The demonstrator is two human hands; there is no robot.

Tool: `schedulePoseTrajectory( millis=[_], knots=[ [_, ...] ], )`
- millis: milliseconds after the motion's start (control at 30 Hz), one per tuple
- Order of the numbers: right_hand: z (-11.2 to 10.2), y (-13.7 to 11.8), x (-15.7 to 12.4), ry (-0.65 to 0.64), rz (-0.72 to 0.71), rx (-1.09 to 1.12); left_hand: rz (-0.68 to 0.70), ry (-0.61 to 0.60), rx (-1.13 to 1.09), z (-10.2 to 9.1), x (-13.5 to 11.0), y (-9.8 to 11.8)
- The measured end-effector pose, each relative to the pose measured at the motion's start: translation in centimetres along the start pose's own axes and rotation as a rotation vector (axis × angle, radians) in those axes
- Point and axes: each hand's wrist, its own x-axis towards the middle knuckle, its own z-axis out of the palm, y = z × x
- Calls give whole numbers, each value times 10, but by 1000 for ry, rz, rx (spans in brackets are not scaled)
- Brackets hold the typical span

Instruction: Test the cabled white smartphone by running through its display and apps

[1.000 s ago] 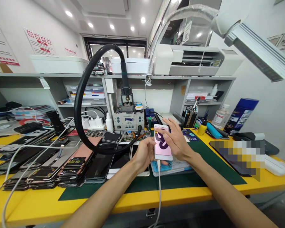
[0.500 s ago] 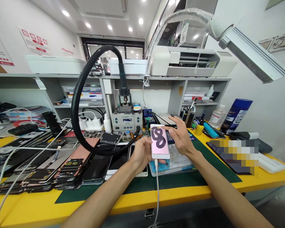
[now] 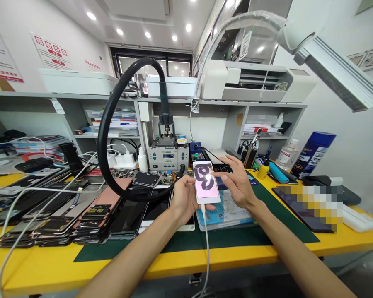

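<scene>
My left hand [image 3: 183, 198] grips a white phone [image 3: 205, 182] from its left side and holds it above the green mat [image 3: 267, 231]. The screen is lit pink with a dark looping shape. A white cable [image 3: 207, 248] hangs from the phone's bottom edge over the bench front. My right hand [image 3: 238, 182] hovers at the phone's right edge with fingers spread, a fingertip close to the screen. A blue-edged tray [image 3: 226, 213] lies on the mat just beneath the phone.
Stacks of phone screens and back covers [image 3: 81, 215] fill the left of the yellow bench [image 3: 34, 269]. A hot-air station [image 3: 168, 156] with a thick black hose [image 3: 104, 124] stands behind. A blue can [image 3: 312, 154], bottles and tools sit at the right. A lamp [image 3: 338, 70] hangs above.
The phone has shifted slightly left and toward me in my left hand. My right fingers have moved over the upper part of the screen, and the dark shape on the display has grown.
</scene>
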Motion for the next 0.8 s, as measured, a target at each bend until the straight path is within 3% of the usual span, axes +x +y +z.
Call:
schedulePoseTrajectory(
  millis=[333,800],
  knots=[
    [0,-7,-1,-5,-77,86,22,-14,-15,-9,5,2],
    [2,-16,-5,-57,-141,138,48,40,-18,-7,4,6]
  ],
)
